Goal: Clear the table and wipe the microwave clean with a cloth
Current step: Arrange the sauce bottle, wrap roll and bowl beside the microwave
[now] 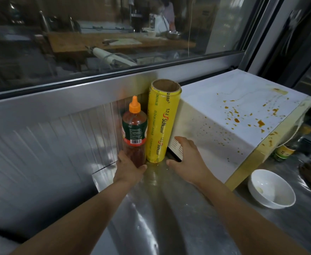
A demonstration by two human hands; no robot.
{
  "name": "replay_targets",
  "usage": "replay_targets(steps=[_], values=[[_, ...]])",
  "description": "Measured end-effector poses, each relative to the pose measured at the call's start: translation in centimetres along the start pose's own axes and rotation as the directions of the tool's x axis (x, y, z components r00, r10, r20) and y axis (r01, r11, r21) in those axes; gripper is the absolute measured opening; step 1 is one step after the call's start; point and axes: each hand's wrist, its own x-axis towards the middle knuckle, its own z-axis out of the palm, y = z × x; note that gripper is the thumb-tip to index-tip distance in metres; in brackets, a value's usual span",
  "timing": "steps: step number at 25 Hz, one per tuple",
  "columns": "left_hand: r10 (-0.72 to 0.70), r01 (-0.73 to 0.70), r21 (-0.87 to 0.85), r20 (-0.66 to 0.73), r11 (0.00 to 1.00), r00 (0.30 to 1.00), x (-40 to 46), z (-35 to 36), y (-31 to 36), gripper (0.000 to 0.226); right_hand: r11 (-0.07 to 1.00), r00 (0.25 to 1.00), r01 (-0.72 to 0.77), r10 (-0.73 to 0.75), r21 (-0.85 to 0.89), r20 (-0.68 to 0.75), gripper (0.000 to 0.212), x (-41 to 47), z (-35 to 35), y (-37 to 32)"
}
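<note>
A white microwave (pixel 230 115) stands at the right of the steel counter, its top and side spattered with orange sauce. Against its left side stands an upright yellow cling-film roll (pixel 161 120), and left of that a chilli sauce bottle (pixel 134 129) with an orange cap, both by the back wall. My left hand (pixel 128 167) grips the base of the sauce bottle. My right hand (pixel 186 159) hovers with relaxed fingers just right of the roll's base, in front of the microwave's vented side, holding nothing. No cloth is in view.
A white bowl (pixel 272 188) sits on the steel counter (pixel 169 218) by the microwave's front corner. A green bottle (pixel 284 150) and a dark object stand further right. A ribbed steel wall and a window run along the back.
</note>
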Motion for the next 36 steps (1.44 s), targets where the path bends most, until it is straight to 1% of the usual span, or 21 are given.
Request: replay_targets(steps=[4, 6, 9, 13, 15, 18, 21, 23, 26, 31, 34, 36], values=[[0.09, -0.091, 0.013, 0.057, 0.996, 0.994, -3.9, 0.2, 1.1, 0.097, 1.0, 1.0, 0.008, -0.008, -0.022, 0.019, 0.075, -2.3, -2.0, 0.7], [0.101, -0.105, 0.032, 0.1, 0.994, 0.99, -5.8, 0.4, 1.9, 0.09, 1.0, 1.0, 0.001, -0.001, -0.027, 0.007, 0.076, -4.0, -3.1, 0.9], [0.161, -0.174, 0.085, 0.139, 0.981, 0.977, -8.9, 0.8, 3.7, 0.074, 0.999, 0.999, -0.025, 0.025, -0.028, -0.031, 0.075, -6.7, -5.0, 0.9], [0.251, -0.28, 0.155, 0.183, 0.947, 0.951, -13.6, 1.2, 5.9, 0.076, 0.994, 0.988, -0.107, 0.104, -0.027, -0.111, 0.075, -11.6, -8.2, 1.0], [0.307, -0.339, 0.13, 0.221, 0.932, 0.926, -15.9, 1.4, 6.6, 0.075, 0.988, 0.979, -0.15, 0.145, -0.021, -0.142, 0.076, -14.5, -9.9, 0.9], [0.363, -0.385, 0.03, 0.273, 0.922, 0.891, -19.2, 2.1, 7.5, 0.07, 0.978, 0.959, -0.206, 0.196, -0.031, -0.203, 0.073, -18.6, -12.1, 0.9], [0.407, -0.442, 0.02, 0.353, 0.897, 0.842, -21.9, 3.2, 8.1, 0.071, 0.951, 0.924, -0.31, 0.302, 0.003, -0.234, 0.08, -22.6, -14.1, 1.4], [0.41, -0.453, 0.014, 0.403, 0.892, 0.819, -23.6, 4.2, 8.5, 0.069, 0.932, 0.903, -0.361, 0.345, -0.017, -0.255, 0.083, -24.9, -15.5, 2.2], [0.42, -0.471, 0.007, 0.44, 0.882, 0.794, -25.8, 5.8, 9.6, 0.069, 0.923, 0.892, -0.381, 0.35, -0.056, -0.287, 0.083, -27.4, -17.8, 3.3], [0.452, -0.518, 0.031, 0.448, 0.855, 0.772, -29.5, 10.4, 13.4, 0.07, 0.92, 0.864, -0.392, 0.363, -0.013, -0.349, 0.084, -30.5, -22.8, 7.4], [0.452, -0.51, 0.028, 0.42, 0.86, 0.787, -31.1, 14.4, 16.1, 0.067, 0.924, 0.869, -0.382, 0.355, -0.012, -0.344, 0.08, -31.9, -26.2, 11.4], [0.434, -0.488, 0.035, 0.403, 0.872, 0.806, -32.1, 17.7, 17.9, 0.069, 0.929, 0.882, -0.37, 0.353, 0.004, -0.312, 0.079, -32.7, -29.0, 14.7]])
